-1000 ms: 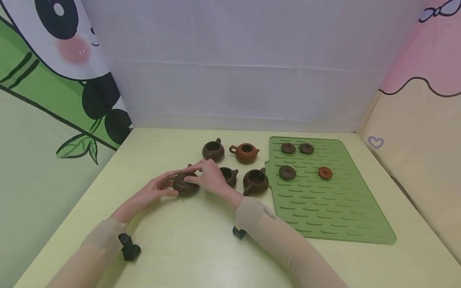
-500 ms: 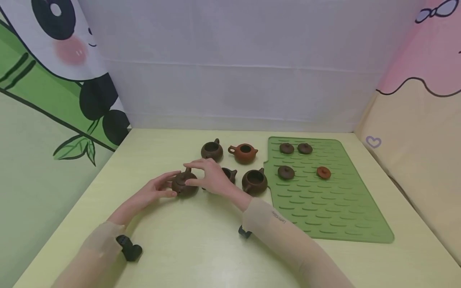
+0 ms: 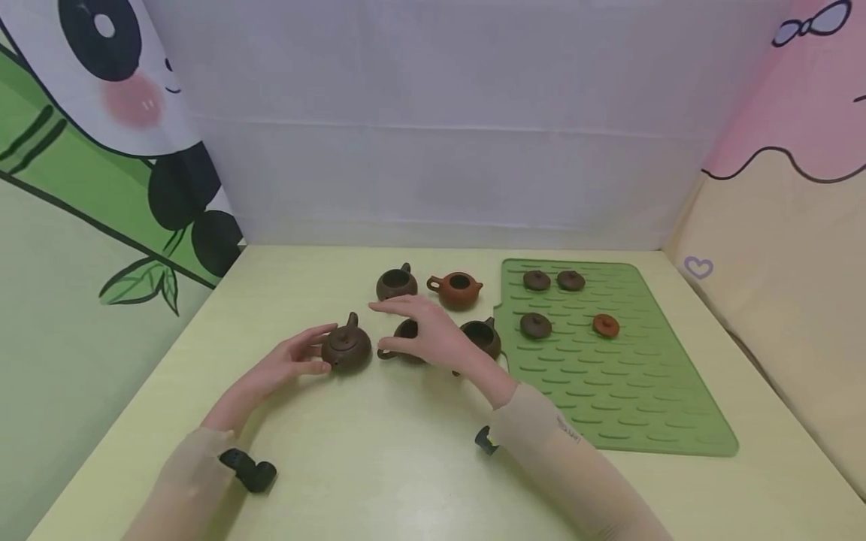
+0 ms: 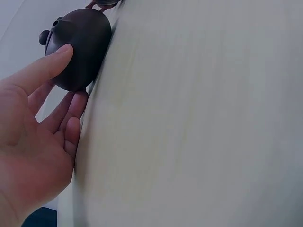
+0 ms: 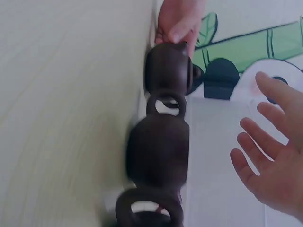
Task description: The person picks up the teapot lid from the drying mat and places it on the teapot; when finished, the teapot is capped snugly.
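Note:
A dark brown teapot [image 3: 346,349] with its lid on sits at the left of the group, spout toward me. My left hand [image 3: 291,357] holds its left side; in the left wrist view the thumb [image 4: 59,59] lies against the body below the spout. My right hand [image 3: 436,334] hovers with fingers spread and nothing in them, over a lidless brown teapot [image 3: 407,329] that it partly hides. Just right of that hand stands another lidless brown teapot [image 3: 485,340]. Behind are a lidless dark teapot [image 3: 397,284] and a reddish one [image 3: 458,291].
On the right lies a green ridged mat [image 3: 629,398]. It carries dark lids [image 3: 537,325] and a reddish lid [image 3: 605,325]. A pale curtain [image 3: 433,180] closes off the back of the table [image 3: 379,466], with cartoon-printed cloth at both sides.
My right hand has come off the lid of the left teapot and moved right, its fingers opening. The left hand stays on the teapot.

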Motion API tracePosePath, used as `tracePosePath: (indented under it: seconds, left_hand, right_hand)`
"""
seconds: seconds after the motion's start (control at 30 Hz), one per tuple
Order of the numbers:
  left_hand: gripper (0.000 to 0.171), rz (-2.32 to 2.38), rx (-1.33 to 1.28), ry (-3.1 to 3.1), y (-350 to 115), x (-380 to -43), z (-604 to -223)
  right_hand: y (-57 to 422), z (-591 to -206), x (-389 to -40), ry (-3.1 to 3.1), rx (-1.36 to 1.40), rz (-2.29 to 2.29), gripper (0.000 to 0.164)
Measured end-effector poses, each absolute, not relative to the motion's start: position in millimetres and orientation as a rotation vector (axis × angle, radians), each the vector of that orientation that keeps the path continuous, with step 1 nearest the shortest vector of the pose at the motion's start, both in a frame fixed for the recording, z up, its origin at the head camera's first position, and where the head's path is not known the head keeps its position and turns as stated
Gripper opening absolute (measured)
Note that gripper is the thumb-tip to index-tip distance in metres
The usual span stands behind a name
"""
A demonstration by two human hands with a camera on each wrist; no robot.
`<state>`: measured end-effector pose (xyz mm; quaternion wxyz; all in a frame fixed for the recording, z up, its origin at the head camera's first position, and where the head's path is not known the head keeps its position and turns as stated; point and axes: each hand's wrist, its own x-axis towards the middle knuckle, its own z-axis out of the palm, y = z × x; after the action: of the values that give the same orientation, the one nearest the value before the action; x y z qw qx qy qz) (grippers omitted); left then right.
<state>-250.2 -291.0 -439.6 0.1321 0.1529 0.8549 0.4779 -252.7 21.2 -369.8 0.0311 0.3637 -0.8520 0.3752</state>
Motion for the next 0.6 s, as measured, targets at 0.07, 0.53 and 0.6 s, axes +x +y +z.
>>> tracePosePath:
  seconds: [0.07, 0.53, 0.6]
  left_hand:
    - [0.073, 1.387, 0.448, 2.485, -290, -251, -441]
    - [0.073, 1.4, 0.463, 2.481, -292, -252, -444]
    - [0.074, 1.412, 0.463, 2.47, -292, -252, -443]
  right_hand:
    - [31, -369, -252, -2.602, 1.096, 1.214, 0.056]
    - [94, -361, -253, -2.529, 0.839, 1.39, 0.051]
    - [102, -361, -255, -2.547, 0.817, 1.372, 0.051]
